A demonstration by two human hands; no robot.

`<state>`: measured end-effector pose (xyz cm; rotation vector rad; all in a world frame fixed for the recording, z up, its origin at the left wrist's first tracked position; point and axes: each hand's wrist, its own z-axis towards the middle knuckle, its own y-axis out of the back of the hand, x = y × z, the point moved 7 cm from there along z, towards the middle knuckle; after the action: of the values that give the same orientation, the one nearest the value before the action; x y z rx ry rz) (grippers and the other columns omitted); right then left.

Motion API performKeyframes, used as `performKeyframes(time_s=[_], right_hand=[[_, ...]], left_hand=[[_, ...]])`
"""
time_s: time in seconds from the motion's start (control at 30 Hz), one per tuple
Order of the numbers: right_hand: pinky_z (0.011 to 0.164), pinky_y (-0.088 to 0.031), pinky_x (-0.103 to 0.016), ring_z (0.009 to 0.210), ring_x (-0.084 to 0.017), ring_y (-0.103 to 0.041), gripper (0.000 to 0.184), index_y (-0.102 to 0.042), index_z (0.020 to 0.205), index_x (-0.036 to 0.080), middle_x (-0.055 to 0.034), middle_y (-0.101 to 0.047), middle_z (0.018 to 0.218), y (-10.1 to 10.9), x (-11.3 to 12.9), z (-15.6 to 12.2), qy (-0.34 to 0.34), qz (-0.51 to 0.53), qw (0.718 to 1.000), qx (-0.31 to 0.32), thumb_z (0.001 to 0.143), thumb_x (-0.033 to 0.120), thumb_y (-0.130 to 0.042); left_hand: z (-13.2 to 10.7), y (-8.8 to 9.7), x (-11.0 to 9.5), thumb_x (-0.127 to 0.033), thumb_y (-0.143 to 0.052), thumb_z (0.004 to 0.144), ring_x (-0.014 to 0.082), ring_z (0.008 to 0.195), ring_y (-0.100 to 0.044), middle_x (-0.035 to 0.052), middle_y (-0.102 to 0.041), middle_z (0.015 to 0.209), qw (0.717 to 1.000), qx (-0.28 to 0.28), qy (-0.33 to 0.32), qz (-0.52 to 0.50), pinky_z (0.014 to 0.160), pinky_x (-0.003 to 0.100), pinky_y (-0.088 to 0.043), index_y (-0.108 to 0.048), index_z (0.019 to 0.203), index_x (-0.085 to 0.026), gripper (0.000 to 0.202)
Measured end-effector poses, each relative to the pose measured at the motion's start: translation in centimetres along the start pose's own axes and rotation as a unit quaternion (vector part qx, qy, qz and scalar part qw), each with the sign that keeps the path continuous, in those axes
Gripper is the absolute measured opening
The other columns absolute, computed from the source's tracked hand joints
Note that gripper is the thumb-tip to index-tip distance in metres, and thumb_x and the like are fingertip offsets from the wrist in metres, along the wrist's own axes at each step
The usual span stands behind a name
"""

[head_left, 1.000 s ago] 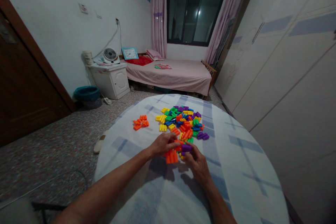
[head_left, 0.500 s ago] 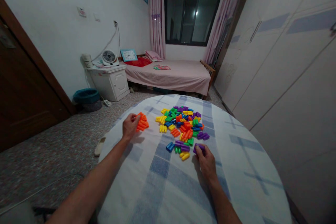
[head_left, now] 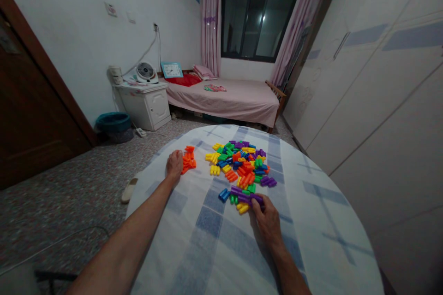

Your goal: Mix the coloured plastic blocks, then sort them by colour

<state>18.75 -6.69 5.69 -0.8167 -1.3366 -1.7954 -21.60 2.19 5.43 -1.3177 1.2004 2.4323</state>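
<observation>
My left hand (head_left: 175,163) rests low at the left of the table, its fingers curled against a small group of orange plastic building blocks (head_left: 188,162). The fingertips are partly hidden behind the hand. Between the thumb and fingers of my right hand (head_left: 268,221) is a purple building block (head_left: 256,199). It meets the end of other purple blocks (head_left: 238,193) at the front of the pile; whether they are joined I cannot tell. Close by lie a blue block (head_left: 224,195) and a yellow block (head_left: 242,208). Behind them spreads a mixed heap of coloured blocks (head_left: 246,167).
The round table wears a blue-and-white checked cloth (head_left: 332,221). Beyond it stand a bed (head_left: 238,97), a white cabinet (head_left: 155,106) with a fan (head_left: 146,72), and a teal bin (head_left: 114,122). A wardrobe (head_left: 374,115) lines the right side.
My right hand has moved slightly left, bringing its purple block against the other purple ones. My left hand has turned its back more toward me, and the orange blocks have shifted apart.
</observation>
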Motion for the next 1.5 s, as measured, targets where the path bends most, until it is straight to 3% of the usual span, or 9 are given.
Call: performKeyframes(time_s=[0.3, 0.4, 0.47, 0.57, 0.67, 0.77, 0.93, 1.2, 1.5], right_hand=[[0.088, -0.044, -0.035, 0.096, -0.022, -0.057, 0.031, -0.061, 0.103, 0.018, -0.0084, -0.061, 0.102, 0.5, -0.4, 0.0, 0.025, -0.043, 0.997, -0.052, 0.083, 0.038, -0.048], [0.087, -0.045, -0.035, 0.096, -0.022, -0.057, 0.032, -0.060, 0.104, 0.018, -0.0084, -0.061, 0.103, 0.4, -0.8, 0.1, 0.014, -0.038, 0.998, -0.051, 0.083, 0.039, -0.048], [0.086, -0.044, -0.035, 0.095, -0.022, -0.057, 0.031, -0.061, 0.102, 0.019, -0.0081, -0.062, 0.101, 0.4, -0.7, 0.2, 0.017, -0.036, 0.998, -0.050, 0.082, 0.039, -0.048], [0.086, -0.044, -0.036, 0.094, -0.023, -0.057, 0.030, -0.062, 0.099, 0.019, -0.0081, -0.063, 0.099, 0.4, -0.5, 0.2, 0.022, -0.038, 0.998, -0.047, 0.081, 0.038, -0.049], [0.086, -0.044, -0.035, 0.095, -0.022, -0.057, 0.032, -0.061, 0.103, 0.018, -0.0080, -0.062, 0.101, 0.3, -0.5, 0.2, 0.018, -0.033, 0.998, -0.041, 0.081, 0.037, -0.048], [0.085, -0.045, -0.034, 0.094, -0.021, -0.058, 0.033, -0.061, 0.104, 0.017, -0.0078, -0.063, 0.102, 0.3, -0.7, 0.3, 0.011, -0.027, 0.999, -0.039, 0.081, 0.036, -0.047], [0.086, -0.045, -0.034, 0.097, -0.021, -0.058, 0.034, -0.060, 0.107, 0.017, -0.0079, -0.063, 0.103, 0.3, -0.8, 0.2, 0.009, -0.030, 0.999, -0.037, 0.081, 0.035, -0.047], [0.087, -0.044, -0.036, 0.095, -0.021, -0.058, 0.032, -0.061, 0.105, 0.018, -0.0078, -0.063, 0.102, 0.4, -0.2, 0.2, 0.020, -0.018, 0.999, -0.039, 0.081, 0.033, -0.047], [0.089, -0.044, -0.037, 0.098, -0.022, -0.057, 0.034, -0.060, 0.107, 0.016, -0.0092, -0.063, 0.104, 0.4, -0.3, 0.2, 0.024, -0.021, 0.999, -0.033, 0.082, 0.035, -0.046]], left_hand=[[-1.7, 1.6, -0.3, -0.029, -0.036, 0.087, 0.0254, 0.116, -0.050, 0.0148, -0.059, 0.116, 0.994, -0.104, 0.005, -0.024, 0.102, 0.040, -0.038, -0.059, 0.109, -0.014, 0.035], [-3.5, 2.2, -3.2, -0.028, -0.042, 0.086, 0.0257, 0.124, -0.043, 0.0153, -0.052, 0.126, 0.985, -0.142, -0.085, -0.039, 0.108, 0.041, -0.032, -0.057, 0.113, -0.013, 0.034], [-5.5, 1.7, -6.7, -0.025, -0.043, 0.086, 0.0241, 0.122, -0.046, 0.0138, -0.053, 0.125, 0.969, -0.110, -0.208, -0.070, 0.107, 0.041, -0.034, -0.056, 0.114, -0.014, 0.033], [-9.6, -1.3, -12.2, -0.020, -0.044, 0.086, 0.0188, 0.110, -0.055, 0.0089, -0.061, 0.111, 0.918, 0.081, -0.370, -0.115, 0.097, 0.035, -0.044, -0.060, 0.108, -0.018, 0.027], [-13.1, -4.7, -15.5, -0.023, -0.051, 0.085, 0.0179, 0.102, -0.057, 0.0070, -0.063, 0.106, 0.884, 0.222, -0.405, -0.079, 0.092, 0.032, -0.047, -0.064, 0.098, -0.018, 0.020], [-14.7, -7.5, -16.4, -0.030, -0.053, 0.085, 0.0196, 0.101, -0.057, 0.0072, -0.063, 0.107, 0.882, 0.278, -0.381, 0.024, 0.091, 0.033, -0.046, -0.065, 0.101, -0.018, 0.023], [-15.3, -9.5, -16.2, -0.021, -0.054, 0.080, 0.0240, 0.100, -0.056, 0.0112, -0.062, 0.108, 0.877, 0.300, -0.361, 0.105, 0.091, 0.037, -0.044, -0.066, 0.101, -0.015, 0.024], [-14.8, -9.2, -16.1, -0.021, -0.055, 0.076, 0.0255, 0.093, -0.056, 0.0119, -0.062, 0.095, 0.889, 0.284, -0.340, 0.112, 0.084, 0.038, -0.044, -0.062, 0.095, -0.014, 0.021], [-17.3, -8.7, -19.4, -0.033, -0.057, 0.081, 0.0234, 0.099, -0.055, 0.0096, -0.061, 0.106, 0.883, 0.285, -0.366, 0.070, 0.090, 0.036, -0.042, -0.062, 0.108, -0.017, 0.032]])
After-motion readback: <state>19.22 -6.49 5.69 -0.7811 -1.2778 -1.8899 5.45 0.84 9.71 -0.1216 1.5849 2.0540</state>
